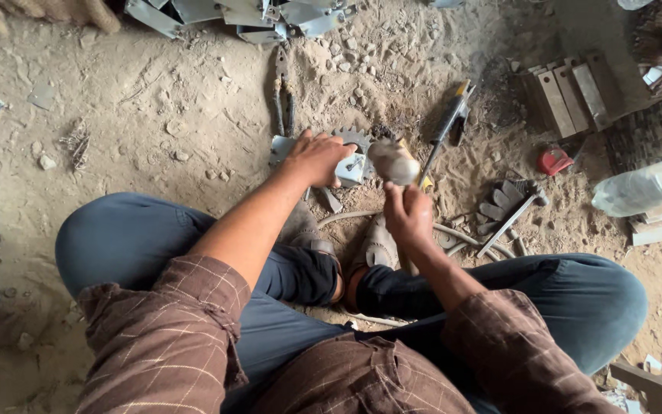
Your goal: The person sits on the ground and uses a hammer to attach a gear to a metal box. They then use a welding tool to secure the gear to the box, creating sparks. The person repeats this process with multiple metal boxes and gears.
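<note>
Ground: a person sits on a sandy dirt floor with knees spread, the work set between the feet near the middle of the floor.
Stock: cut metal sheets lie heaped at the far edge of the floor, others along the left edge; they look not yet worked.
Workpiece: a small bent metal piece rests on a toothed gear; its shaping appears under way, not finished.
Left hand: fingers spread flat, pressing the metal piece down, which juts out past the fingertips to the right.
Right hand: fingers wrapped tight round a hammer, its blurred head just beside the piece.
Spare tools: pliers beyond the gear.
</note>
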